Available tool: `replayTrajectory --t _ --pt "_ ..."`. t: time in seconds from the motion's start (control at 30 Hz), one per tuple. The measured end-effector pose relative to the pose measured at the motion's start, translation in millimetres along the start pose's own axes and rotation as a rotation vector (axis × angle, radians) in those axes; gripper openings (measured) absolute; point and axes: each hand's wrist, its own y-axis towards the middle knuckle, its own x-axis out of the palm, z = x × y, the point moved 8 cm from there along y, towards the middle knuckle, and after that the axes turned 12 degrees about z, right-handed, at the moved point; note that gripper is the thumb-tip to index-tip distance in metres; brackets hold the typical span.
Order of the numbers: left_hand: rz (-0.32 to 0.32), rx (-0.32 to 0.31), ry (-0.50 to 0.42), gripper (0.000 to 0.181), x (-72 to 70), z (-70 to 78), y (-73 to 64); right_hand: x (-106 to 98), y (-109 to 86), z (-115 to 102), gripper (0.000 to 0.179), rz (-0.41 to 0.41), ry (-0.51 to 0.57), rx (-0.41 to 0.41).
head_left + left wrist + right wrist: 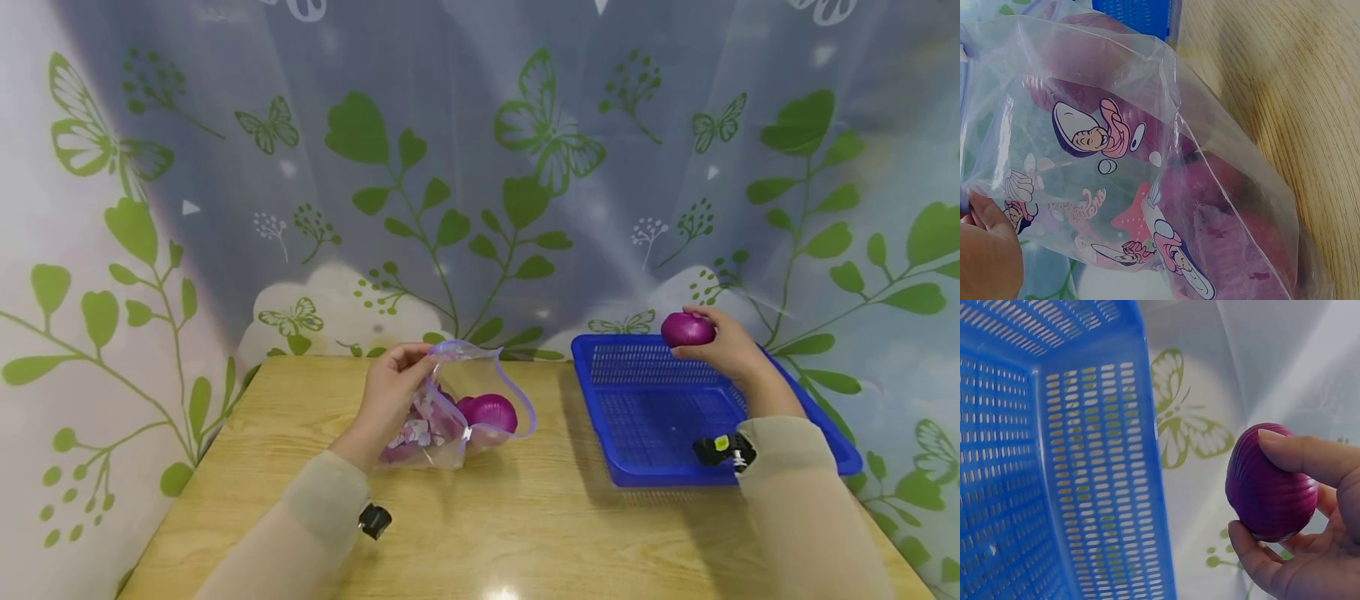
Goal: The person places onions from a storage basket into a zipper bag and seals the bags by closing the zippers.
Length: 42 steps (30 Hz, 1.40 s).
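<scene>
My right hand (pixel 722 348) grips a purple-red onion (pixel 686 329) above the far side of a blue plastic basket (pixel 637 477). In the right wrist view thumb and fingers wrap around that onion (pixel 1269 487), apart from the basket wall. My left hand (pixel 393 396) pinches the rim of a clear zip bag (pixel 450 454), whose mouth gapes toward the right. Several red onions lie inside the bag, one onion (pixel 491 412) showing near its mouth. The left wrist view shows printed cartoon figures and a pink starfish on the bag (pixel 1094 181); folds partly hide the onions.
The bag and basket stand on a light wooden table (pixel 480 533). Behind them hangs a curtain (pixel 465 167) printed with green leaves and butterflies. Black straps with small devices hang at both sleeves (pixel 795 467).
</scene>
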Motion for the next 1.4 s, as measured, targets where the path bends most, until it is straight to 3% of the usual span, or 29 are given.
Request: replayTrajectory --t 0.47,0.83,1.07,1.4 --pt "0.010 0.016 0.009 0.019 1.5 0.2 -0.9 3.6 -9.5 -20.3 0.085 0.035 -0.063 -0.063" --pt "-0.003 0.030 0.011 0.020 4.0 3.0 -1.2 0.2 -22.5 -49.7 0.083 0.088 -0.064 -0.113" --pt "0.002 0.033 0.013 0.018 5.3 1.9 -2.6 5.0 -33.2 -67.2 0.083 0.134 -0.036 -0.135" --pt "-0.014 0.038 -0.020 0.018 5.1 3.7 -4.2 20.4 -46.2 -100.7 0.079 0.157 0.018 -0.244"
